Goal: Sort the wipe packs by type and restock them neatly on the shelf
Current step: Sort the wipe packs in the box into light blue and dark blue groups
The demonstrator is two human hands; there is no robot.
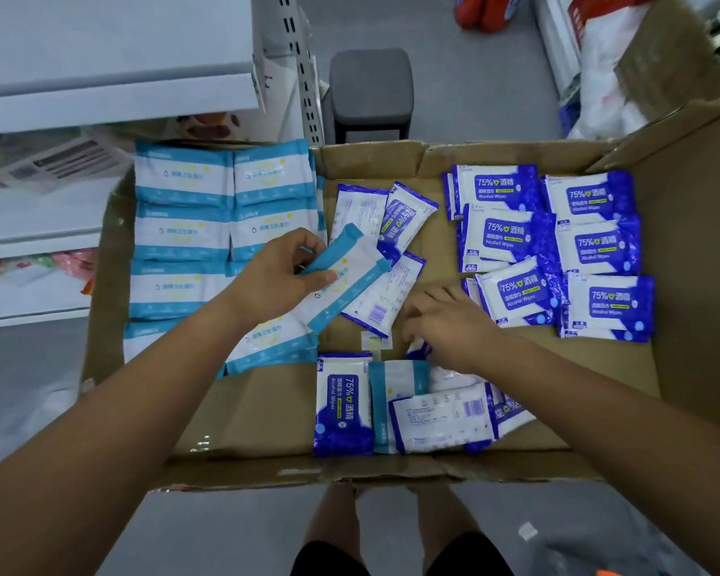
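A large open cardboard box (267, 413) holds two kinds of wipe packs. Light-blue packs (184, 180) lie in rows on the left side. Dark-blue alcohol wipe packs (504, 234) lie in rows on the right. Unsorted packs of both kinds (395, 226) sit loose in the middle and near the front (344, 405). My left hand (279, 276) holds one light-blue pack (346, 276) tilted above the middle, beside the left rows. My right hand (445, 326) rests palm down on loose packs at the centre; its fingertips are hidden, so its grip is unclear.
White shelves (113, 89) rise at the left, with other goods on the lower levels. A grey stool (371, 93) stands behind the box. Bags and a raised box flap (661, 68) are at the right. My legs (391, 534) stand at the box's front edge.
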